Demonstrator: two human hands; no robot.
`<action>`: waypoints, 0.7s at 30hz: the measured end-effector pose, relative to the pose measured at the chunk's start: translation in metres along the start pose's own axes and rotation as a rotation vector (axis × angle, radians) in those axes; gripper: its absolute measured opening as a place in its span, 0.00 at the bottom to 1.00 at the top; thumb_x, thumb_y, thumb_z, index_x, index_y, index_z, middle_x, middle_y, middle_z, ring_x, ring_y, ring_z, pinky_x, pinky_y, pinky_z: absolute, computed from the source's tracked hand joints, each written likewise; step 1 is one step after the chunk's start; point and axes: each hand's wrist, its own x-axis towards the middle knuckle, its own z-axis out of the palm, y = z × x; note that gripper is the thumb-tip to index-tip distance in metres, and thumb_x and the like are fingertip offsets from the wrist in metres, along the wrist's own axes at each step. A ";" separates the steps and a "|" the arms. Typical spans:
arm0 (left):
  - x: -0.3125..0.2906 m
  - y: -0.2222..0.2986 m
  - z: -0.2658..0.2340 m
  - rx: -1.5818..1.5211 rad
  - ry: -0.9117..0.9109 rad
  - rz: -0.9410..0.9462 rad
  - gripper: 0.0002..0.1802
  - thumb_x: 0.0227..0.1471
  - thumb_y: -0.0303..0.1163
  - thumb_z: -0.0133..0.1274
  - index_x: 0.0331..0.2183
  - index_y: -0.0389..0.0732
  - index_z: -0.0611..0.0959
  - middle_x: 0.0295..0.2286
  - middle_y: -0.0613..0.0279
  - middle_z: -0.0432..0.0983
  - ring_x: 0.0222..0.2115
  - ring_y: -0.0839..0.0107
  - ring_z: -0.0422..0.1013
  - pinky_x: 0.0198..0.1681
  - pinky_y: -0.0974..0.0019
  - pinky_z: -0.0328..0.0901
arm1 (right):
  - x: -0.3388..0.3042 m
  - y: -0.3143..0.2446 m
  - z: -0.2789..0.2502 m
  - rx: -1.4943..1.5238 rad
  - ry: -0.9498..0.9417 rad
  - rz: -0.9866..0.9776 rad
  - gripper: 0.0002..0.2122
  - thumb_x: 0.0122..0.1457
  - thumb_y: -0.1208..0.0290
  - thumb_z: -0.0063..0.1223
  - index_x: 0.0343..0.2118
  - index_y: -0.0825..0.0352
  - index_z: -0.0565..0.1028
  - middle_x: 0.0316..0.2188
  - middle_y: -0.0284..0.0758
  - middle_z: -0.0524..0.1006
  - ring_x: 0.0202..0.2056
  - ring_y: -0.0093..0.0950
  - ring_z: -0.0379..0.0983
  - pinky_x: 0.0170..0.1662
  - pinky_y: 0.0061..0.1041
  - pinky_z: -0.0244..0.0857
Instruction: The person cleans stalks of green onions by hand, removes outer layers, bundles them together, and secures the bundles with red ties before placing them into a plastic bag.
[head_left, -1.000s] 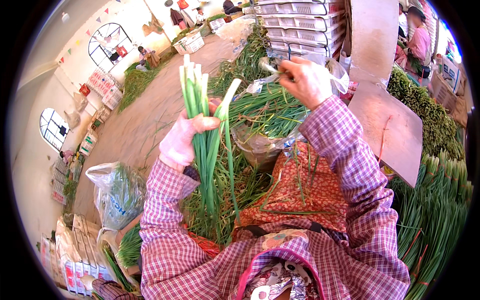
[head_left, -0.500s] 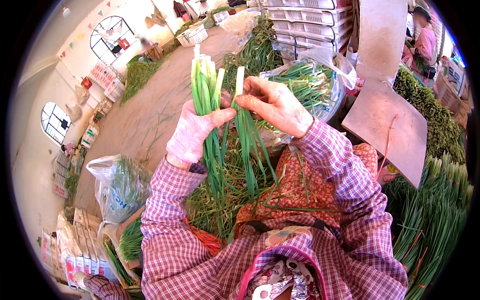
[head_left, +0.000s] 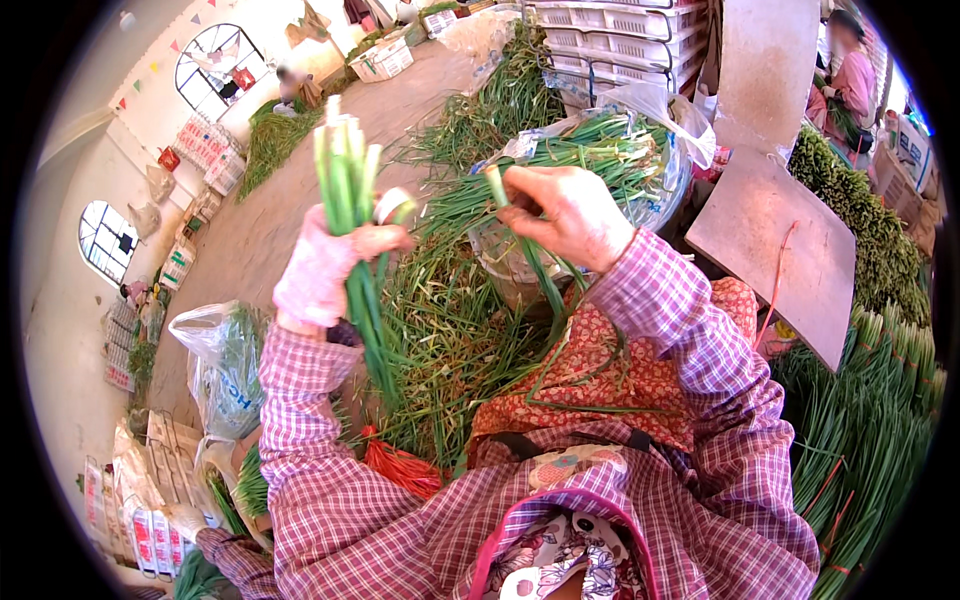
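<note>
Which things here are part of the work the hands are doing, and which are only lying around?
In use:
- left hand gripping a scallion bunch
- right hand pinching a single scallion
- tub of scallions
- trimmings pile

Lying about:
- white crates
- grey board
- plastic bag
- bundled scallions

Stacked white crates (head_left: 640, 30) fill the upper centre; bundled green onions (head_left: 880, 400) lie at right; a plastic bag (head_left: 215, 365) sits left.

Pink-and-white plaid sleeves, pink glove on left hand (head_left: 318, 272), floral apron
</note>
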 end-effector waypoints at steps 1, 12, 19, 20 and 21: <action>0.002 -0.001 -0.008 0.090 0.063 0.048 0.17 0.36 0.28 0.61 0.33 0.33 0.78 0.26 0.66 0.73 0.25 0.77 0.69 0.31 0.73 0.63 | 0.000 0.005 -0.003 0.078 -0.012 0.033 0.08 0.48 0.67 0.54 0.25 0.65 0.69 0.18 0.38 0.72 0.22 0.37 0.71 0.26 0.33 0.65; 0.010 0.005 0.030 -0.022 -0.013 0.075 0.21 0.38 0.31 0.63 0.38 0.37 0.79 0.29 0.67 0.75 0.27 0.80 0.68 0.30 0.74 0.63 | 0.025 -0.014 0.007 0.753 -0.094 0.275 0.12 0.54 0.66 0.55 0.36 0.67 0.70 0.14 0.26 0.69 0.16 0.13 0.62 0.20 0.17 0.57; 0.023 -0.002 0.035 -0.066 -0.057 0.039 0.18 0.37 0.31 0.63 0.35 0.37 0.79 0.27 0.67 0.74 0.26 0.79 0.68 0.28 0.74 0.62 | 0.024 -0.014 0.010 0.718 -0.081 0.276 0.08 0.54 0.68 0.54 0.31 0.67 0.71 0.15 0.26 0.70 0.18 0.13 0.63 0.20 0.17 0.57; 0.022 -0.003 0.035 -0.039 -0.055 0.054 0.18 0.37 0.31 0.63 0.35 0.37 0.79 0.27 0.67 0.74 0.26 0.79 0.68 0.29 0.74 0.62 | 0.024 -0.015 0.012 0.708 -0.077 0.272 0.07 0.54 0.69 0.53 0.31 0.67 0.71 0.15 0.26 0.70 0.18 0.13 0.63 0.21 0.17 0.58; 0.022 -0.004 0.034 -0.011 -0.052 0.069 0.18 0.37 0.31 0.63 0.34 0.37 0.79 0.27 0.67 0.74 0.25 0.79 0.68 0.29 0.74 0.62 | 0.023 -0.017 0.014 0.699 -0.074 0.268 0.07 0.54 0.70 0.53 0.31 0.67 0.71 0.15 0.26 0.70 0.18 0.12 0.64 0.21 0.17 0.58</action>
